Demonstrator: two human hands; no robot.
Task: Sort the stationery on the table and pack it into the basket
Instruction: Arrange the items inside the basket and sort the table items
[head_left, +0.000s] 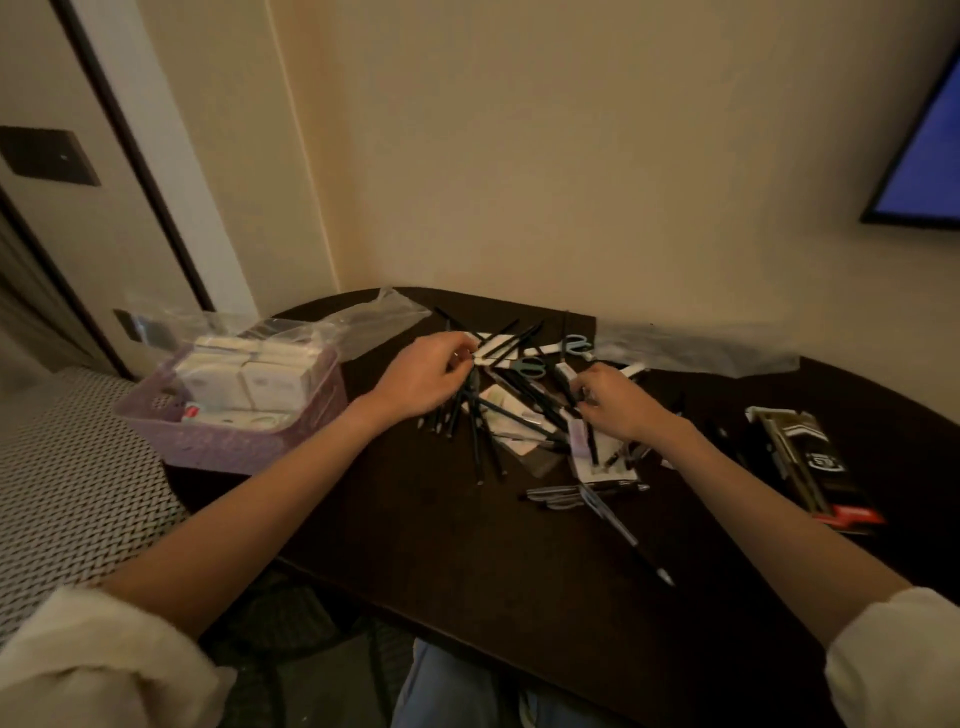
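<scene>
Dark pencils (470, 415), fanned with tips toward the table's (415, 545) near edge, are gripped by the left hand (426, 376); the right hand (615, 402) pinches another.

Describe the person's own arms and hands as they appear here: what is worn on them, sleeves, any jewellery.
Both arms wear loose, cream-white sleeves, bunched and pushed up near the elbows: the left sleeve and the right sleeve. The forearms below are bare. The left hand and right hand wear no gloves. No watch or bracelet shows on either wrist. Whether there is a ring is too blurred to tell.
</scene>
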